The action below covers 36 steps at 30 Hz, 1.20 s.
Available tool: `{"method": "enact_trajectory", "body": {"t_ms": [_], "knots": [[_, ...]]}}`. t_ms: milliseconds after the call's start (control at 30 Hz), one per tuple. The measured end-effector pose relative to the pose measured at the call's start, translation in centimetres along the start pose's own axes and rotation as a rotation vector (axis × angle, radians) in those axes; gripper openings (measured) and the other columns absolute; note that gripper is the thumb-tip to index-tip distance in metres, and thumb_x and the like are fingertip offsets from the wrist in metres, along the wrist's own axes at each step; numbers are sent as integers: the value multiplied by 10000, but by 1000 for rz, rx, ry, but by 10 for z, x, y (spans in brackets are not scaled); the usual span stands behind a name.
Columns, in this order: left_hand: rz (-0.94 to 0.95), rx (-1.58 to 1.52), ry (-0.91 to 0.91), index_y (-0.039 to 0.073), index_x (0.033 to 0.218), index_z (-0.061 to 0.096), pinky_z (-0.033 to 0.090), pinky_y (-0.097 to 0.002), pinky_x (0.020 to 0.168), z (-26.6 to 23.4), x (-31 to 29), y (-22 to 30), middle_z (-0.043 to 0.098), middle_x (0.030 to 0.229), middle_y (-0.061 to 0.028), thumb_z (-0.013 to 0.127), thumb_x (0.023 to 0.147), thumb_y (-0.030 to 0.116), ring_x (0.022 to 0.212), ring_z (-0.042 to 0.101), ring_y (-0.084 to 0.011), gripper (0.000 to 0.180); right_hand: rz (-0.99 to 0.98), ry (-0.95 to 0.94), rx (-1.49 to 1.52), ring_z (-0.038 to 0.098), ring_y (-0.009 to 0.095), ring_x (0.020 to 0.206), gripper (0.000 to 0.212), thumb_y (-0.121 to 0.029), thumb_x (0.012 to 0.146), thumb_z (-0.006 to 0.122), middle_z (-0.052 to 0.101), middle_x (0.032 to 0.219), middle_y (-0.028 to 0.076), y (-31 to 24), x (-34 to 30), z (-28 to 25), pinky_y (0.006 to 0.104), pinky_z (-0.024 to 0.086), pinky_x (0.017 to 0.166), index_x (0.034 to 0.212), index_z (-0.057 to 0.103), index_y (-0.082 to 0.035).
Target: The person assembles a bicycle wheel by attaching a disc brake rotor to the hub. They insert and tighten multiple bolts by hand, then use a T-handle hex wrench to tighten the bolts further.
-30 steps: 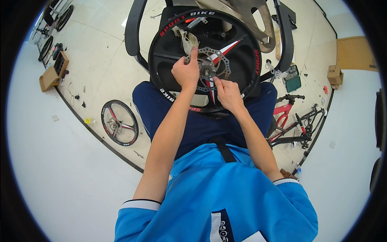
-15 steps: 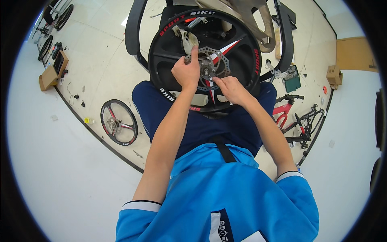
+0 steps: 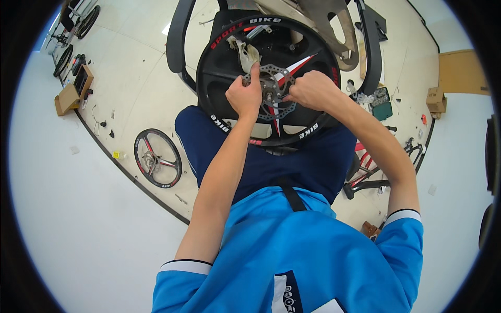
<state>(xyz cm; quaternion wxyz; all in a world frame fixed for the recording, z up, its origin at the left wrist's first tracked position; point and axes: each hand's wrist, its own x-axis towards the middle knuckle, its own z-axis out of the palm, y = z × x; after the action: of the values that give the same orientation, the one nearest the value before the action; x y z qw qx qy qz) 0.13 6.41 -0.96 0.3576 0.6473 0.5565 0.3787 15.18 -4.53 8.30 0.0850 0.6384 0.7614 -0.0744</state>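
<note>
A black wheel [image 3: 213, 99] with red and white spokes lies across my lap and the chair seat, its hub side up. A metal brake disc [image 3: 282, 110] is mounted round its hub. My left hand [image 3: 244, 94] is closed at the disc's left edge, thumb stretched upward along it. At the disc's right side my right hand [image 3: 314, 92] is curled, its fingertips close to the hub; whatever they grip is hidden. A pale crumpled rag [image 3: 247, 56] rests on the wheel just beyond my left thumb.
A chair armrest [image 3: 178, 39] stands left of the wheel. Behind lies a bronze-coloured frame part [image 3: 334, 26]. A smaller spoked wheel [image 3: 158, 158] is on the floor at left, red and black bike parts [image 3: 368, 175] at right. Cardboard boxes [image 3: 436, 99] stand by the right wall.
My right hand has moved up and round the disc's right side, its elbow swinging outward. My left hand stays at the disc's left edge. The view has shifted slightly.
</note>
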Motion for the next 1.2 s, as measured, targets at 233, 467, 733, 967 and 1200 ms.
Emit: {"method": "enact_trajectory", "body": {"t_ms": [233,467,733,967,1200], "knots": [[0,-23,-2,-50,555,498,426,-458,527,2,-1,0,524,502,-180,756,859,621,467,521,-360,780,505,363,503,665,453,654,499,-415,1024,616,651,661,240,-59,-26,65,514,541,604,731,680,-16],[-10,-28,-25,-46,545,485,421,-436,521,-1,-2,2,517,490,-148,760,859,619,455,518,-304,785,503,489,603,598,450,626,417,-307,1007,677,584,628,233,-69,-28,53,498,453,546,729,626,1],[-38,-39,-37,-43,536,444,399,-423,508,-3,-2,1,467,470,-113,762,861,621,442,442,-259,805,455,423,721,514,413,544,431,-326,1026,651,532,610,233,-32,-37,-24,441,421,529,776,643,25],[-19,-17,-9,-45,545,463,416,-423,515,-1,-1,-2,508,490,-140,772,861,603,443,476,-283,784,385,214,482,650,435,636,478,-389,1010,643,637,634,239,-37,-36,36,501,550,628,722,706,-12],[-19,-44,-35,-57,562,471,382,-413,515,-3,-2,2,466,482,-110,765,875,588,464,408,-201,774,445,200,593,655,457,683,473,-385,1021,632,649,669,242,-44,-29,41,515,551,662,745,706,-8]]}}
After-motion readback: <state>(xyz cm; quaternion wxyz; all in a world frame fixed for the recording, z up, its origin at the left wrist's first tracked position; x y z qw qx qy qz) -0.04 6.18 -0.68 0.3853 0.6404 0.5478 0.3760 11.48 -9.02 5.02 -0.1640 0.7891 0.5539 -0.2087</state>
